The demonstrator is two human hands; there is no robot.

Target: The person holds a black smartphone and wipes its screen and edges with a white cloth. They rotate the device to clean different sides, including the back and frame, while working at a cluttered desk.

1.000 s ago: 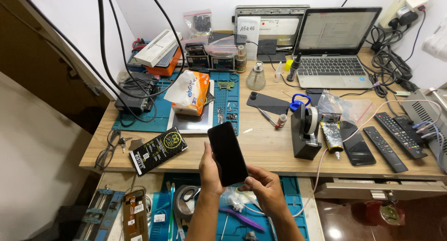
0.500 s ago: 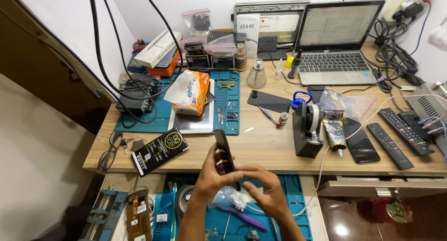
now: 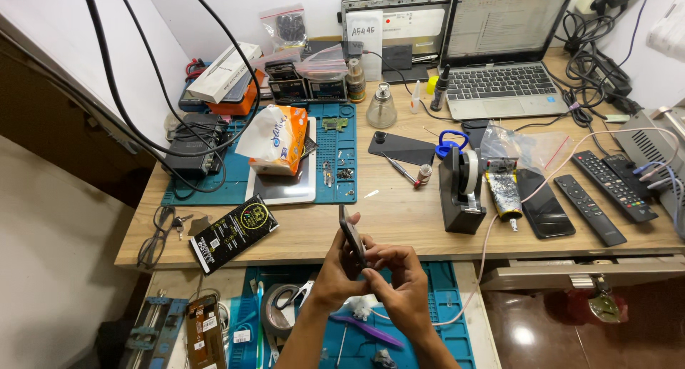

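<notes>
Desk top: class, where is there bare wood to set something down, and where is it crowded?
The widest bare patch of desk lies between the blue mat and the tape dispenser, just beyond the hands holding the phone. A smaller patch lies below the mat, right of the black packet. The back edge and right end are crowded with laptop, remotes and cables.

Your light wooden workbench [image 3: 399,219] carries a blue silicone repair mat [image 3: 335,151] at centre-left, a white-edged tablet [image 3: 282,187] lying on it. To its right you have a black tape dispenser [image 3: 460,191], two black remote controls [image 3: 599,194] near the right edge, and an open silver laptop [image 3: 503,69] at the back. A black printed packet [image 3: 232,233] lies at the front edge.
</notes>
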